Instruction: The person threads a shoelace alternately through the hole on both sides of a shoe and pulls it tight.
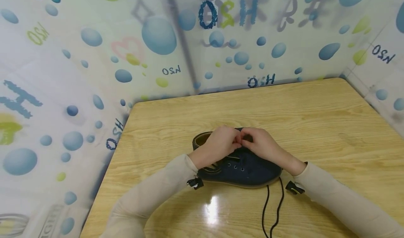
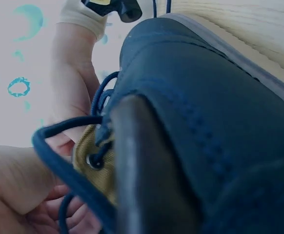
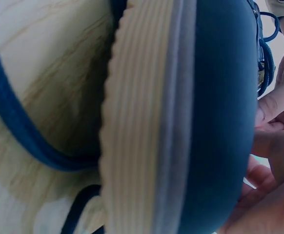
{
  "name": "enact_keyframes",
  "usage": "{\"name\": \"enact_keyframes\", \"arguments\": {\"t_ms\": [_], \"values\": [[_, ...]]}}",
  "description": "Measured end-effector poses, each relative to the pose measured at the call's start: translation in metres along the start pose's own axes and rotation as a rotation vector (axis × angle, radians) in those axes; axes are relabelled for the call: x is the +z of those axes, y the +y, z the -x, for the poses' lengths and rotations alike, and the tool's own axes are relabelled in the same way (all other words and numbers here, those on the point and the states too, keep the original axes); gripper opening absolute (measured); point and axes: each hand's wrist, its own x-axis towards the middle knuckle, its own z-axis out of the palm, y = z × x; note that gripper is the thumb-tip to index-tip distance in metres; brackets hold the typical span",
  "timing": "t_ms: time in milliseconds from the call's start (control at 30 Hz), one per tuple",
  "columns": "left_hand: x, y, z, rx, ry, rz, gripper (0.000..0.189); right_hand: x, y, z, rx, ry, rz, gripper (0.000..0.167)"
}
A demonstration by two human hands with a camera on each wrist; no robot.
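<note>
A dark blue lace-up shoe (image 1: 249,174) lies on the table with its toe to the right. My left hand (image 1: 217,145) reaches across its lacing, fingers curled at the far eyelet side. From the toe side my right hand (image 1: 263,143) comes to meet it, thumb and forefinger pinched together. The fingertips of both hands touch or nearly touch, hiding most of the shoelace between them. In the left wrist view a loop of dark blue shoelace (image 2: 66,168) runs past the tan tongue (image 2: 103,178) towards the left hand. Near-side metal eyelets (image 1: 235,167) show without lace.
Two dark lace strands (image 1: 279,206) trail from beneath the toe to the table's near edge. The wood-grain table (image 1: 164,132) meets a patterned wall covering (image 1: 157,73) at the back and left. A small black device (image 1: 295,187) sits at the right cuff.
</note>
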Motion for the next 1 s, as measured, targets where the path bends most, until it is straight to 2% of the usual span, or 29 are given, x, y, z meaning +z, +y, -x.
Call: {"name": "enact_keyframes", "arguments": {"t_ms": [167,367,433,567,700,867,1000], "values": [[0.002,-0.003,0.000,-0.006,0.038,0.028,0.009,0.002,0.001,0.001,-0.004,0.005,0.000,0.002],[0.006,-0.011,0.001,-0.025,0.081,-0.114,0.021,0.002,0.003,0.002,-0.012,0.001,-0.026,0.005],[0.006,-0.013,0.001,-0.015,0.068,-0.109,0.022,0.001,0.003,0.002,-0.012,0.000,-0.031,0.006],[0.010,-0.016,-0.003,0.020,-0.009,0.009,0.019,-0.001,0.004,0.004,-0.008,0.005,-0.030,0.005],[0.012,-0.020,-0.007,-0.027,-0.060,0.164,0.018,-0.005,0.006,0.005,-0.018,-0.006,-0.029,0.004],[0.012,-0.025,-0.010,-0.094,-0.051,0.353,0.016,-0.009,0.006,0.004,-0.010,-0.044,-0.035,0.004],[0.010,-0.029,-0.010,-0.155,0.021,0.488,0.014,-0.009,0.006,0.001,0.009,-0.065,-0.021,0.005]]}}
